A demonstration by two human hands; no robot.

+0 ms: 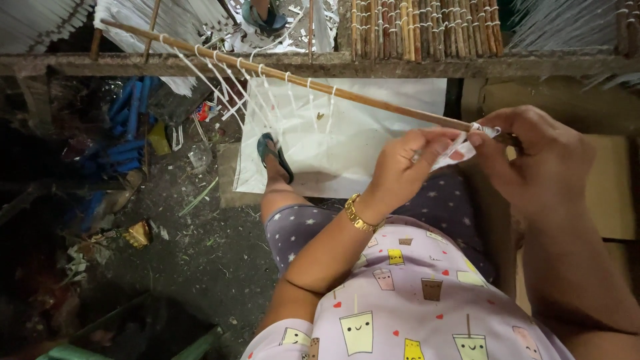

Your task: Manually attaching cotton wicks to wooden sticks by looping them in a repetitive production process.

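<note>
Strip (460,150) btwn hands, on stick (300,80)

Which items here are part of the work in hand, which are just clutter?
In use:
- left hand and right hand, both pinching a white strip
- bamboo stick with white strings tied along it
- white sheet beneath

Lying about:
- blue bundle
- gold wrapper
- scraps on the ground
- rack of sticks

Stick's (293,78) near end buried under the right hand (533,157). White strip (460,150) mostly pinched out of sight between fingertips. Foot in sandal (263,17) cropped at top edge; floor litter (100,247) too dark to make out.
</note>
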